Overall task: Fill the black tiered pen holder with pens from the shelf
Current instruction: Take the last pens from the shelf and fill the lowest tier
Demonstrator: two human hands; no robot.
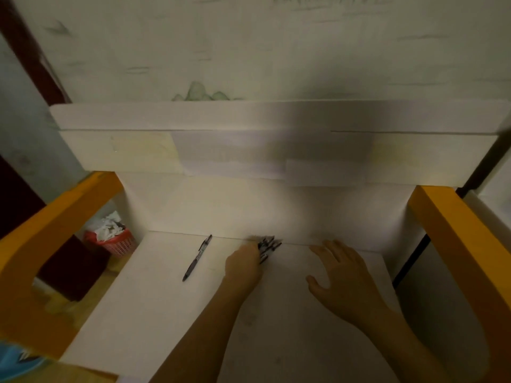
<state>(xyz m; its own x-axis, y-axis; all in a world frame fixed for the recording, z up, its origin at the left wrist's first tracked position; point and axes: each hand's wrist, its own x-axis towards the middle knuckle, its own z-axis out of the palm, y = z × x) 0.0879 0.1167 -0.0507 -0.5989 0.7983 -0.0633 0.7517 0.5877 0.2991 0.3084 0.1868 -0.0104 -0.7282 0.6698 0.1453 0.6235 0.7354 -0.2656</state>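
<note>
Now the left hand (243, 265) grips a blurred bundle of dark pens (267, 248) at the white shelf's (154, 286) back edge; another black pen (197, 257) lies leftward. Right hand (341, 275) rests flat, fingers spread.

Our left hand (243, 265) curls in a tight grip; our right hand (341, 275) lies flat, fingers spread.

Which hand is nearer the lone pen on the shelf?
Left. The left hand, gripping a pen bundle, is just right of the lone pen. The right hand rests flat farther right, beyond the bundle.
</note>
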